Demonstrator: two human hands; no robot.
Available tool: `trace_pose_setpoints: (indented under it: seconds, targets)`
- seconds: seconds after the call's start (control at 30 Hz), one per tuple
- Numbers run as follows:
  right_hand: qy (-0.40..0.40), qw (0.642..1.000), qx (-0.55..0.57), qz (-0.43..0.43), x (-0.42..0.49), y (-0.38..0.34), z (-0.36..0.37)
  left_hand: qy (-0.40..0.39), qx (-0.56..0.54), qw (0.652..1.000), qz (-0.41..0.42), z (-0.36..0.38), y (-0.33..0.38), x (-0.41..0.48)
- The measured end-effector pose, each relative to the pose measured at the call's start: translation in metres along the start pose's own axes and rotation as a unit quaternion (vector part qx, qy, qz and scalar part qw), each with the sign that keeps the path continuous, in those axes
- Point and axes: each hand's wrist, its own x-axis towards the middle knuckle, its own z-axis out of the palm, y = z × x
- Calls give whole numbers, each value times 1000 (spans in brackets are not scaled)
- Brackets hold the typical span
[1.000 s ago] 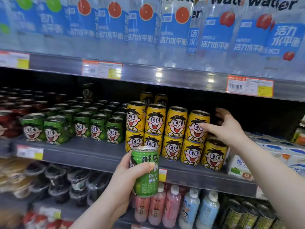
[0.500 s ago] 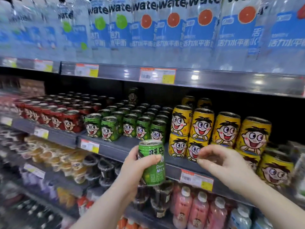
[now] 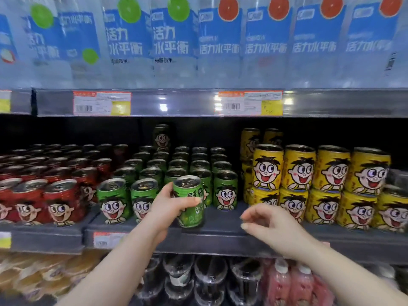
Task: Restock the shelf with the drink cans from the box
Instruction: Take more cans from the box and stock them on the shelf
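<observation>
The left hand (image 3: 170, 206) grips a green can (image 3: 191, 208) round its middle, upright, at the shelf's (image 3: 220, 239) front edge, in a gap in the front row of other green cans (image 3: 113, 202). The right hand (image 3: 272, 226) hovers nearby, loosely curled and empty. The can is probably stiff, smooth and fairly heavy if full, with thin walls, so hold its sides. Its label partly reads "Drink Milk". The bottles (image 3: 172, 45) above read 活力水平衡.

Above the dark-backed shelf (image 3: 220, 239), a grey rail (image 3: 187, 102) bearing price labels (image 3: 102, 103) and glints of overhead light carries blue-labelled water bottles (image 3: 218, 40), while pink bottles (image 3: 302, 286) and dark lidded cups (image 3: 209, 277) stand below.
</observation>
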Motion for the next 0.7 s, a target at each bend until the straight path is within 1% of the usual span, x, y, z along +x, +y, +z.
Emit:
trace_pose_setpoints:
  seconds: [0.1, 0.17, 0.27, 0.33, 0.5, 0.57, 0.63, 0.7]
  targets:
    - [23, 999, -7, 30, 3, -5, 9, -29, 7, 999, -13, -2, -10, 14]
    - [33, 998, -1, 53, 6, -7, 14, -29, 20, 999, -5, 0, -14, 21]
    - [38, 998, -17, 54, 15, -15, 19, 22, 106, 994, 14, 7, -18, 23]
    - [34, 998, -22, 48, 23, -22, 21, 40, 144, 989, 22, 10, -19, 22]
    - [28, 998, -23, 48, 52, -39, 40, -7, 165, 986, 33, -3, -9, 7]
    - [36, 997, -37, 52, 65, -45, 52, 7, 173, 982, 71, -15, -2, -1]
    - [44, 996, -48, 65, 75, -51, 66, 39, 175, 974, 135, -30, 7, -5]
    - [56, 993, -69, 73, 82, -55, 77, 89, 209, 951, 209, -45, 13, -4]
